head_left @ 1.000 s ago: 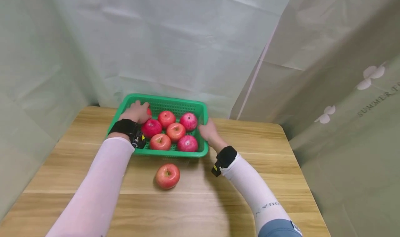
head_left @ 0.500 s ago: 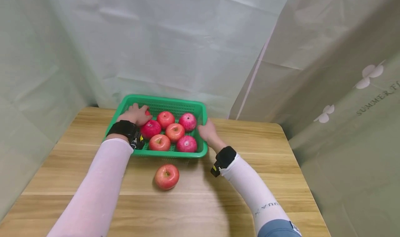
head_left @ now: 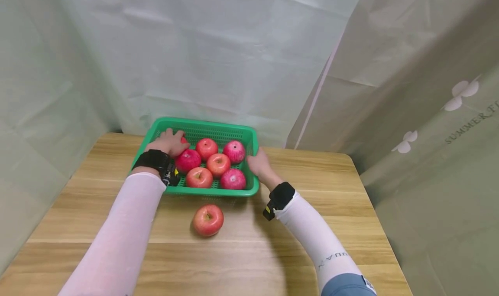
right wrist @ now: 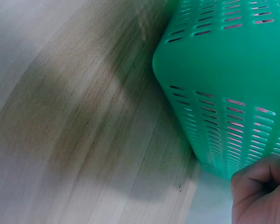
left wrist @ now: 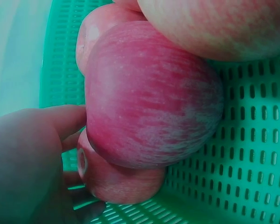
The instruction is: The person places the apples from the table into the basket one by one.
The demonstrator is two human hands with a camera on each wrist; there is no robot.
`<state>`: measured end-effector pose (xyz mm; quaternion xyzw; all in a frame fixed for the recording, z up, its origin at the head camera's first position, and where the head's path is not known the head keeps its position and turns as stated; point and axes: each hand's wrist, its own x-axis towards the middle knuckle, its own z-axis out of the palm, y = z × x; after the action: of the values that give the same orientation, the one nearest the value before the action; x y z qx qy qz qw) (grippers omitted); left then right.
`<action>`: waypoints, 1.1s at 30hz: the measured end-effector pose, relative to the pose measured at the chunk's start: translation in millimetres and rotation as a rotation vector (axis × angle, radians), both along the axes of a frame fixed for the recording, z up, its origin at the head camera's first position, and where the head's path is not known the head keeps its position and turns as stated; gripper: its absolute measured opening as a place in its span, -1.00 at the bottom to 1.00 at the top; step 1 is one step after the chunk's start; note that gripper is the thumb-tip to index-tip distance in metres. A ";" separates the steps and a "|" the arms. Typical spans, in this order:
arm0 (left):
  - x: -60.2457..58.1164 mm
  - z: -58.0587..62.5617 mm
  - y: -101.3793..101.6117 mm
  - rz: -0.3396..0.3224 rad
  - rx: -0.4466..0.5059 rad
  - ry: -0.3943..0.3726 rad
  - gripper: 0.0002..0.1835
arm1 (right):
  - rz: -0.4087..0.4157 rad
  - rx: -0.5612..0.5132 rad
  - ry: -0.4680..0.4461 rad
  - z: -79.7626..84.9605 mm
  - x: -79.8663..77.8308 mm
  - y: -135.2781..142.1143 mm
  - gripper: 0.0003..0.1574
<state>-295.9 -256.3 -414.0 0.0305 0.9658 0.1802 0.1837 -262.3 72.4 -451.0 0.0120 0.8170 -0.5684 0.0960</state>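
Note:
A green plastic basket (head_left: 210, 192) with slotted walls stands on the table and holds several red apples. My left hand (head_left: 167, 142) reaches into its back left corner, fingers curled about an apple (left wrist: 123, 184) that is mostly hidden in the head view. In the left wrist view, the thumb lies right at a darker red apple (left wrist: 149, 98) beside it. At the basket's right end, my right hand (head_left: 259, 164) grips the rim, knuckles outside the wall (right wrist: 224, 116). One more apple (head_left: 208, 220) rests on the table in front of the basket.
The wooden table (head_left: 331, 209) has rounded back corners. Pale hanging sheets (head_left: 218, 57) enclose it at the back and both sides, close behind the basket. Black straps with cameras sit on both wrists.

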 end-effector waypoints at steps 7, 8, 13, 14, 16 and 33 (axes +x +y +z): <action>-15.6 -16.0 -11.0 0.003 0.042 0.011 -0.14 | -0.007 0.015 0.015 2.8 1.1 -0.6 -0.45; -15.8 -15.5 -11.4 0.007 0.050 0.010 -0.14 | -0.006 0.012 0.015 3.2 1.0 -0.7 -0.45; -8.3 -4.6 -9.0 0.007 0.063 0.009 -0.12 | 0.006 -0.001 0.002 3.4 1.2 -0.7 -0.43; -6.2 -1.8 -8.0 0.003 0.062 0.014 -0.12 | 0.008 -0.002 -0.001 3.2 1.2 -0.7 -0.43; -1.4 5.2 -4.8 -0.008 0.052 0.030 -0.12 | 0.011 -0.001 -0.006 3.5 2.0 -0.4 -0.43; 52.3 73.1 34.8 -0.318 0.063 0.401 -0.27 | -0.004 0.037 0.007 0.5 -1.2 4.6 -0.44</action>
<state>-243.6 -221.5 -340.9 0.2230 0.9599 0.1696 0.0137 -263.5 77.0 -450.5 0.0132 0.8276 -0.5536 0.0917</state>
